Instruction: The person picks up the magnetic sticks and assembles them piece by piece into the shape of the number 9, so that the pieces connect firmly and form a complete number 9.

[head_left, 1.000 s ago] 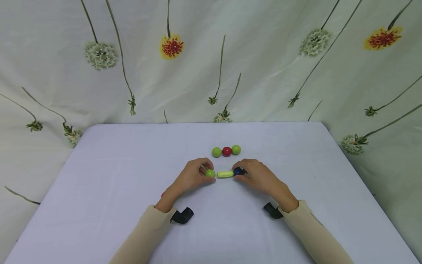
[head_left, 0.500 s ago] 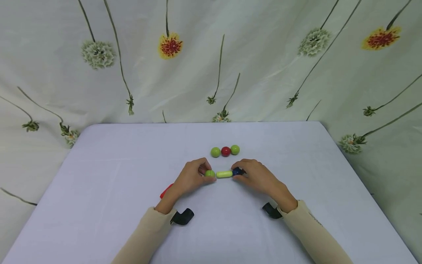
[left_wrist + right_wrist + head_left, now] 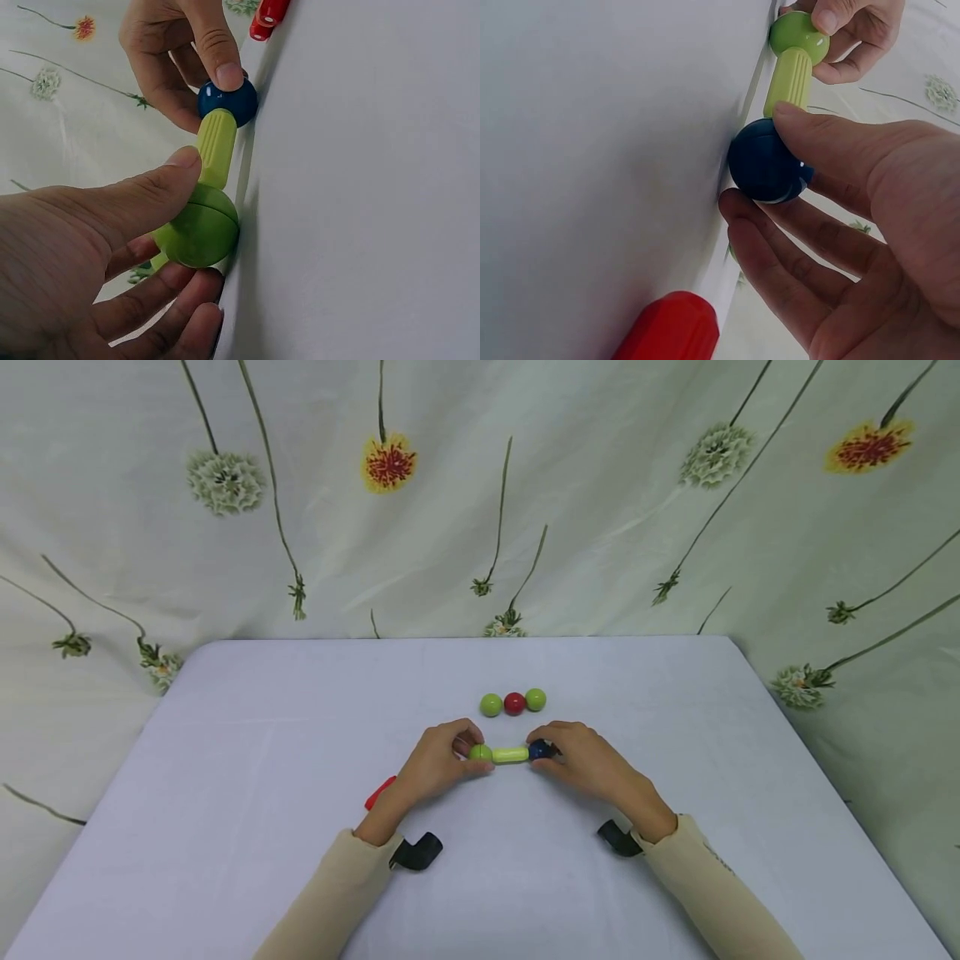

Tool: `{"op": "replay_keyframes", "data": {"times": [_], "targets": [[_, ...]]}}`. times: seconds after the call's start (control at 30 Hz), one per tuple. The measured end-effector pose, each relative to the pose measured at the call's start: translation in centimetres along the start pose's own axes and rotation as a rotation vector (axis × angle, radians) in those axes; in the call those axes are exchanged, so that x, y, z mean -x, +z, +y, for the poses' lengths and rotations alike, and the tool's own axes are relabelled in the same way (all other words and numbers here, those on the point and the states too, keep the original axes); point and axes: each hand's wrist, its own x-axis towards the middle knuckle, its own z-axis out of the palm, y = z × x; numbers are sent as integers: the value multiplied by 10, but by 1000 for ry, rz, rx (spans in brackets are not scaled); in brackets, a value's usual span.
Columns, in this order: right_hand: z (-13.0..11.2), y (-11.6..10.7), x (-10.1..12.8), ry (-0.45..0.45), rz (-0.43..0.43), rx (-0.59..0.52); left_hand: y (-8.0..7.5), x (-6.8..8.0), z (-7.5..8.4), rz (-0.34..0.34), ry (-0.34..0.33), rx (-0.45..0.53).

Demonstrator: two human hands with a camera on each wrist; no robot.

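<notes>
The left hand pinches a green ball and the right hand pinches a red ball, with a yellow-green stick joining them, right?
Not quite. The right hand pinches a dark blue ball, not a red one, as the right wrist view shows. The left hand does pinch the green ball, and the ribbed yellow-green stick sits between the two.

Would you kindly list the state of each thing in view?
green ball: pinched by the left hand, touching the rod.
yellow-green rod: lying between both balls.
blue ball: pinched by the right hand, at the rod's other end.
three balls: resting in a row, untouched.
red piece: lying on the table.
</notes>
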Motion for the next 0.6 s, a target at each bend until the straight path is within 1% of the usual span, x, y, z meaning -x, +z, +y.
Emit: {"op": "replay_keyframes", "data": {"times": [0.13,0.27,0.37,0.5,0.6], "targets": [[0,1,-1,2,-10,-8,-6,4,0,10,-17,8],[1,3,-3,-7,-24,-6,-17,12,1,31,-26,25],[1,4,-3,3,-23,3,-27,19,2,29,-9,10],[1,3,-1,15,-19,5,-40,30,0,3,27,-39],[1,3,-1,9,-19,7,-51,38,-3,-11,39,-69]]}}
